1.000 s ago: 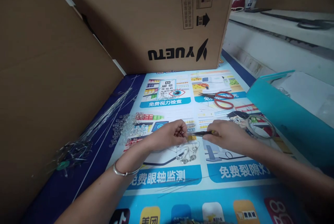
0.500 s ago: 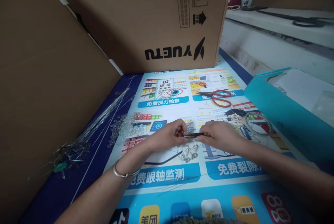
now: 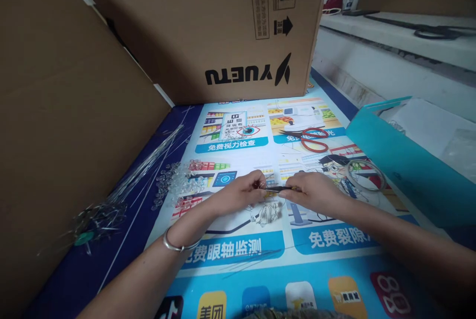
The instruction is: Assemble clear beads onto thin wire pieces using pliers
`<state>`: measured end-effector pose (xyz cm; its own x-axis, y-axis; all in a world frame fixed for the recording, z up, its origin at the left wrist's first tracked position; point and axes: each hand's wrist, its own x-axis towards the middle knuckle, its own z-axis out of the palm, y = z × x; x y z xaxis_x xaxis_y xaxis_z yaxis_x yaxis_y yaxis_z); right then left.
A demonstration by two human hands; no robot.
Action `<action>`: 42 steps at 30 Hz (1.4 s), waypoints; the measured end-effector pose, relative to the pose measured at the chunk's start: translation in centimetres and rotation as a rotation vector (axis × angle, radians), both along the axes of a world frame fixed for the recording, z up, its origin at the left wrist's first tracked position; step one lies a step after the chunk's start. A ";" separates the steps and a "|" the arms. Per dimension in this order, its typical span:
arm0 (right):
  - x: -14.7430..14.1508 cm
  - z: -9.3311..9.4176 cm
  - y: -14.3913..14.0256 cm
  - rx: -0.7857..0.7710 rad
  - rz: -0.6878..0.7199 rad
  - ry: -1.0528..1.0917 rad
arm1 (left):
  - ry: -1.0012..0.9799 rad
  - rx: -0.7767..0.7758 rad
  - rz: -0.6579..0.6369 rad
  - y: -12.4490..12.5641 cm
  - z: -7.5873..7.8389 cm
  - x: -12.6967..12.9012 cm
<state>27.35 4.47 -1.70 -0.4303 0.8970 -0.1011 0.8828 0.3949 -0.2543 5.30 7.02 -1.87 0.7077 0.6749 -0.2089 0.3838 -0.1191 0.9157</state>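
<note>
My left hand (image 3: 238,194) pinches the top of a small cluster of clear beads on thin wires (image 3: 267,212), which hangs down to the printed mat. A silver bangle sits on that wrist. My right hand (image 3: 316,191) grips a dark, slim pair of pliers (image 3: 277,188), whose tip points left and meets the wire at my left fingertips. Both hands hover just above the colourful poster mat (image 3: 260,254).
A pile of clear beads (image 3: 177,183) and a bundle of long wires (image 3: 141,170) lie to the left. Red scissors (image 3: 314,139) and a tape roll (image 3: 366,174) lie to the right. Cardboard boxes (image 3: 208,26) stand behind and left; a teal box (image 3: 401,160) stands right.
The hands stay together at the same spot; the bead cluster has bunched up slightly closer under my fingers. The view has shifted a little.
</note>
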 end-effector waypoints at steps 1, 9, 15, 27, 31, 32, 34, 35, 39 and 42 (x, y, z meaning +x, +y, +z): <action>0.1 0.0 0.0 0.001 -0.006 -0.001 | 0.006 0.030 -0.004 -0.1 0.1 0.1; 0.3 -0.2 0.1 0.007 -0.017 0.016 | 0.018 0.226 0.024 -0.1 -0.4 0.3; 0.0 -0.2 0.0 0.011 -0.019 0.018 | 0.054 0.334 0.072 -0.1 -1.0 0.5; 1.8 1.6 0.3 0.104 0.033 -0.122 | 0.119 0.429 0.283 -0.7 -1.4 -0.9; 1.7 1.9 0.0 0.116 0.047 -0.104 | 0.080 0.440 0.376 -1.2 -1.6 -1.2; 1.6 1.8 0.0 0.104 0.057 -0.087 | 0.068 0.451 0.383 -1.3 -1.5 -1.2; 1.5 1.5 -0.1 0.077 0.070 -0.065 | 0.052 0.471 0.391 -1.4 -1.4 -1.1; 1.4 1.4 -0.1 0.067 0.071 -0.065 | 0.043 0.478 0.395 -1.5 -1.3 -1.0; 1.4 1.1 -0.2 0.062 0.088 -0.140 | 0.011 0.492 0.393 -1.8 -0.9 -1.0; 1.3 1.5 -0.6 0.077 0.201 -0.153 | -0.005 0.505 0.396 -2.0 -0.7 -1.1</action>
<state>28.67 3.88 -0.22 -0.5853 0.8029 -0.1132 0.8108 0.5790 -0.0859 4.24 5.07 -2.53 0.3844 0.8999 0.2058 0.4835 -0.3862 0.7855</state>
